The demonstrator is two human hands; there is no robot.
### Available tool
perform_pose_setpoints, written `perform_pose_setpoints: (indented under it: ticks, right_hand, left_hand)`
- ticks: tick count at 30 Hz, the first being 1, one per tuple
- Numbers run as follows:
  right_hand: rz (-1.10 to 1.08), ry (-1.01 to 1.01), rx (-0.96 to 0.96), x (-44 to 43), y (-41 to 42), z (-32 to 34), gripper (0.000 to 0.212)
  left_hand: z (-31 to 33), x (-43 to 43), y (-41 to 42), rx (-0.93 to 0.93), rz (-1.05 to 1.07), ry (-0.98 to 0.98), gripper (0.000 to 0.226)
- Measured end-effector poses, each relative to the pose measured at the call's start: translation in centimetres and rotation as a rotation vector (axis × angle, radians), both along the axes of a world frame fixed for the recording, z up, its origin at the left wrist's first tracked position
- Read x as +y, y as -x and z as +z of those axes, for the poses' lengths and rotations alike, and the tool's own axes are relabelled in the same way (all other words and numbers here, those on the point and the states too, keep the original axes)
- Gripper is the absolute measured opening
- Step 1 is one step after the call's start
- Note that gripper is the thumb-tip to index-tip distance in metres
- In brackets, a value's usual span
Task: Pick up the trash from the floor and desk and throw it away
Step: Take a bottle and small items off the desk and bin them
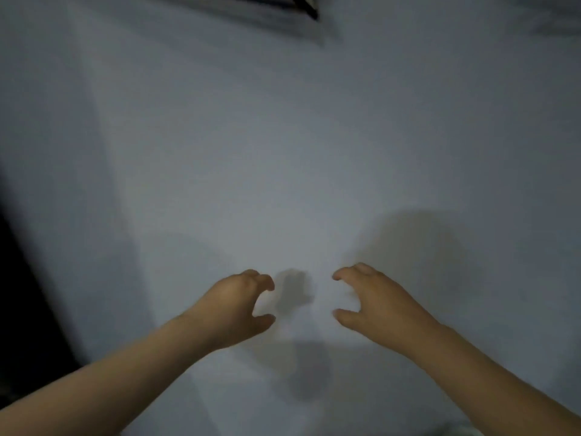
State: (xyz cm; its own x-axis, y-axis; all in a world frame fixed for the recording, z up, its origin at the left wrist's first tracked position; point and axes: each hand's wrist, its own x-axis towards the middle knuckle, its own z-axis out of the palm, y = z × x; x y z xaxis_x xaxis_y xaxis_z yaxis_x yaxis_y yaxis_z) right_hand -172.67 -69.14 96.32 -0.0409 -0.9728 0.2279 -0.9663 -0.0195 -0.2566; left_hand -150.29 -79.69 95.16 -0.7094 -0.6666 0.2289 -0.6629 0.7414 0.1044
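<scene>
My left hand [240, 305] and my right hand [369, 302] are held out side by side in front of a plain pale grey-white surface [283, 152]. Both hands hold nothing, with fingers curled and apart from the thumbs. A gap of bare surface lies between them, and their shadows fall on it. No trash, floor or desk shows in this blurred view.
A dark framed object [301, 4] pokes in at the top edge. A dark strip [22, 294] runs down the left side. The pale surface fills nearly the whole frame.
</scene>
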Motion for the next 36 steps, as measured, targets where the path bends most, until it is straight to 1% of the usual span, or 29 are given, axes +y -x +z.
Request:
perform_pose_setpoints:
  ticks: [4, 7, 12, 15, 17, 19, 22, 24, 28, 33, 36]
  right_hand:
    - [0.214, 0.146, 0.029, -1.8, -9.3, 6.4, 0.056]
    - [0.37, 0.236, 0.027, -1.5, -17.6, 10.1, 0.056]
    - [0.614, 0.378, 0.008, 1.6, -31.2, 14.3, 0.056]
    - [0.747, 0.435, 0.004, 4.0, -38.8, 16.0, 0.057]
    - [0.818, 0.476, -0.006, 5.8, -43.5, 16.6, 0.058]
    - [0.89, 0.482, -0.059, 7.7, -47.9, 16.7, 0.059]
    - [1.009, 0.466, -0.114, 10.0, -54.0, 16.2, 0.059]
    - [1.086, 0.444, -0.122, 11.3, -57.9, 15.7, 0.059]
    - [1.205, 0.419, -0.131, 13.7, -65.0, 14.8, 0.058]
    - [1.307, 0.39, -0.187, 15.2, -72.2, 13.7, 0.055]
    - [1.362, 0.373, -0.172, 15.4, -76.1, 12.6, 0.056]
  left_hand:
    - [6.0, 2.7, -10.6, 0.056, 0.186, 0.134, 0.051]
    - [9.7, 6.5, -18.8, 0.081, 0.32, 0.223, 0.051]
    - [14.7, 15.0, -31.7, 0.087, 0.536, 0.352, 0.05]
    - [16.2, 20.8, -38.9, 0.071, 0.663, 0.425, 0.051]
    - [16.5, 24.7, -43.2, 0.074, 0.75, 0.437, 0.05]
    - [16.2, 28.4, -47.1, 0.077, 0.834, 0.433, 0.051]
    - [15.6, 33.4, -51.9, 0.082, 0.963, 0.437, 0.052]
    - [15.1, 36.6, -54.6, 0.096, 1.039, 0.446, 0.05]
    - [13.6, 42.5, -59.3, 0.083, 1.189, 0.401, 0.045]
    - [12.4, 47.1, -64.4, 0.092, 1.347, 0.387, 0.05]
    - [11.6, 48.1, -67.4, 0.086, 1.397, 0.391, 0.051]
